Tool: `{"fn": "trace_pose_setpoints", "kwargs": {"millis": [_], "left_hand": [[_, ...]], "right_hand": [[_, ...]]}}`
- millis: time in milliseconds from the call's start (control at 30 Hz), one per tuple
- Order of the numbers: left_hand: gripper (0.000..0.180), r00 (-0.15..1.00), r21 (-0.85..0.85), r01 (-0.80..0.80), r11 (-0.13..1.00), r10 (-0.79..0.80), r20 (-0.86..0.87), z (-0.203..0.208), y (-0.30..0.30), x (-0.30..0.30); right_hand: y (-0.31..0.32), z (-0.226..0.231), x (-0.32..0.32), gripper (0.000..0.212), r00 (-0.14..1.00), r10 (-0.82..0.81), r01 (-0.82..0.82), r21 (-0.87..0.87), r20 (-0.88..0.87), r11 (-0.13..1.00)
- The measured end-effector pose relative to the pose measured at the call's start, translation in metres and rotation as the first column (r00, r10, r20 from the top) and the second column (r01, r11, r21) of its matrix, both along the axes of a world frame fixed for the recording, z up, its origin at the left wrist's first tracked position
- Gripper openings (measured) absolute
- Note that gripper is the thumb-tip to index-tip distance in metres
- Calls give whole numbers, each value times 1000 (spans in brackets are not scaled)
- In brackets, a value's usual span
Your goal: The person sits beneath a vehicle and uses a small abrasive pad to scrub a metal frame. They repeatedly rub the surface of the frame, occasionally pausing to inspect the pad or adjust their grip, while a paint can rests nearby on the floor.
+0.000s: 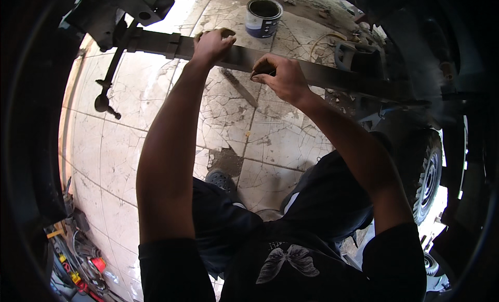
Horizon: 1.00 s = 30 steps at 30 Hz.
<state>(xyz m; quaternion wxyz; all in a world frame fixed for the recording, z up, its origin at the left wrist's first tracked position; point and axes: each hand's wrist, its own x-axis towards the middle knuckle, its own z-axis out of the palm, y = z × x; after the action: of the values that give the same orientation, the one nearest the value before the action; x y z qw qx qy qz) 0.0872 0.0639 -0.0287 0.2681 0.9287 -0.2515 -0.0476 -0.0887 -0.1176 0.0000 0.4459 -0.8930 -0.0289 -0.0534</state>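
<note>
A long dark metal beam [244,57] runs across the upper part of the view, from upper left to right. Over its far edge is my left hand [212,47], its fingers curled in toward the thumb; anything inside them is hidden. To its right, my right hand [286,78] is at the near edge of the beam, closed with fingertips and thumb brought together. What it pinches, if anything, is too small to make out. Beneath the beam, a narrow flat strip [239,87] lies on the tiled floor between my forearms.
Beyond the beam stands an open paint can [261,27]. A rod with a ball-shaped end [102,103] hangs at the left. Tools and cables [78,263] lie lower left, and a treaded wheel [429,174] is at the right. The cracked tile floor [114,161] has a broken patch.
</note>
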Motion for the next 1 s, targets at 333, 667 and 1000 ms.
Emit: {"fn": "trace_pose_setpoints", "kwargs": {"millis": [333, 667, 1000], "left_hand": [[44, 942, -269, 265, 926, -308, -133, 163, 57, -210], [35, 821, -520, -62, 852, -253, -512, 159, 46, -273], [25, 863, -484, -50, 874, -206, -461, 132, 39, -261]], "right_hand": [[-1, 96, -125, 23, 978, -4, 159, 734, -209, 660], [20, 74, -167, 24, 845, 258, 355, 853, -468, 384], [19, 59, -182, 10, 991, 26, -83, 452, 132, 888]]}}
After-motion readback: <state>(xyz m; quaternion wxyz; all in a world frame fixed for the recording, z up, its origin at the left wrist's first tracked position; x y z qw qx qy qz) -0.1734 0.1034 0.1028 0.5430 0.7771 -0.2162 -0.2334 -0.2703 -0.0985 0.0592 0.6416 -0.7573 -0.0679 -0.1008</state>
